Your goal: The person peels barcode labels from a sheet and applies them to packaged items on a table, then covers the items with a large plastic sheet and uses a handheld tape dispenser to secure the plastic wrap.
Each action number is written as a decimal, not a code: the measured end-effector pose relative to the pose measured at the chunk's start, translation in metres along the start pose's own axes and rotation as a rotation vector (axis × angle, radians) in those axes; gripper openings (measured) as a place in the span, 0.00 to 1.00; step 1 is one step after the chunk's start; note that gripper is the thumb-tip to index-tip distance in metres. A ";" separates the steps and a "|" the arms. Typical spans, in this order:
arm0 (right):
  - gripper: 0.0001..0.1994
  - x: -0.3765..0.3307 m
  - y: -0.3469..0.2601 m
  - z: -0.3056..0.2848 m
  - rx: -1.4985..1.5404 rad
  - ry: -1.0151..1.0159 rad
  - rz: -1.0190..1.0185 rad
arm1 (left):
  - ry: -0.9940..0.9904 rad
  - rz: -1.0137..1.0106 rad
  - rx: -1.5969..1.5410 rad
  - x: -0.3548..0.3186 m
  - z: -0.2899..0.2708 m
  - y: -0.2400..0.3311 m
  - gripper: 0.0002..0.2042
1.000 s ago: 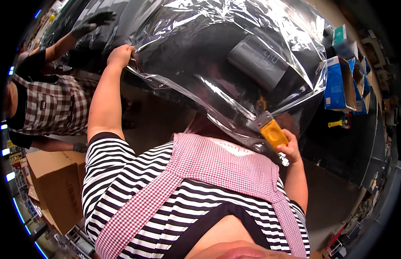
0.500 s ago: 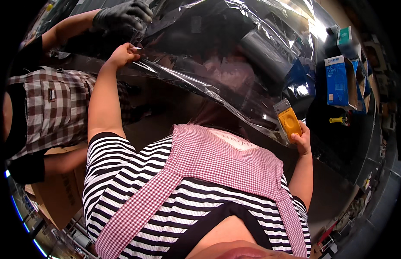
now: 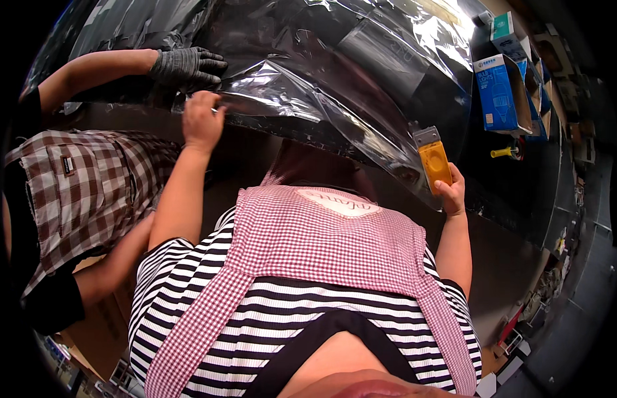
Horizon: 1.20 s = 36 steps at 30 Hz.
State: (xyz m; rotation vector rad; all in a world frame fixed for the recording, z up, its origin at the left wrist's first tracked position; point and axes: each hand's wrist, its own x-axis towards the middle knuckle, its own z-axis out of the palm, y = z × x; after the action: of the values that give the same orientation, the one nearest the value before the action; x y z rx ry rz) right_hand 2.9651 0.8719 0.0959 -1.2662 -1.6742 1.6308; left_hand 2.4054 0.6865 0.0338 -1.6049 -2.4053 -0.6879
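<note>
A large clear plastic sheet (image 3: 361, 73) is draped over dark goods on a black table (image 3: 501, 219). My left hand (image 3: 201, 121) pinches the sheet's near left edge. My right hand (image 3: 450, 191) holds a yellow tool with a grey metal head (image 3: 433, 158), which points up against the sheet's right edge. A co-worker on my left, in a checked shirt, presses a grey-gloved hand (image 3: 186, 65) flat on the sheet just above my left hand.
Blue cardboard boxes (image 3: 501, 93) stand open at the far right of the table, with a small yellow-handled tool (image 3: 506, 152) beside them. A brown cardboard box (image 3: 99, 328) sits on the floor at lower left.
The sheet has been pulled down flatter onto the table. My left hand dropped lower along its edge and the gloved hand came down next to it. My right hand stayed with the yellow tool.
</note>
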 end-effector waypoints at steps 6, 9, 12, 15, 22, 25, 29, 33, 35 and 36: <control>0.25 -0.005 0.010 -0.002 -0.040 -0.018 -0.025 | 0.022 0.120 -0.388 -0.008 0.022 0.058 0.21; 0.22 -0.009 0.015 -0.007 -0.067 -0.047 -0.041 | -0.185 0.074 -0.167 -0.025 0.044 0.008 0.19; 0.23 -0.014 0.013 0.001 -0.080 -0.040 -0.052 | -0.221 0.024 0.064 -0.044 0.011 -0.003 0.22; 0.25 -0.015 0.027 -0.012 -0.150 -0.049 -0.099 | -0.216 0.046 0.062 -0.057 0.006 0.019 0.26; 0.27 -0.005 0.023 -0.034 -0.140 -0.211 -0.067 | -0.533 0.227 -0.212 -0.080 0.042 0.245 0.34; 0.27 0.003 0.022 -0.054 -0.004 -0.272 -0.060 | -0.540 0.185 -0.075 -0.079 0.069 0.282 0.35; 0.26 0.026 0.012 -0.083 0.031 -0.386 0.042 | -0.541 0.149 -0.015 -0.078 0.076 0.290 0.37; 0.36 0.050 -0.025 -0.057 0.260 -0.516 0.001 | -0.545 0.137 -0.007 -0.079 0.078 0.292 0.37; 0.38 0.063 -0.050 -0.025 0.357 -0.681 0.011 | -0.471 0.158 -0.029 -0.084 0.083 0.292 0.35; 0.38 0.068 -0.060 -0.003 0.406 -0.763 0.015 | -0.448 0.165 -0.025 -0.087 0.084 0.293 0.35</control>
State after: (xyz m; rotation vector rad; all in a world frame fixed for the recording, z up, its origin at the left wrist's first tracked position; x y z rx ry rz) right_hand 2.9195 0.9400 0.1362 -0.4704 -1.5668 2.4972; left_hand 2.7156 0.7457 0.0094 -2.1290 -2.5099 -0.3578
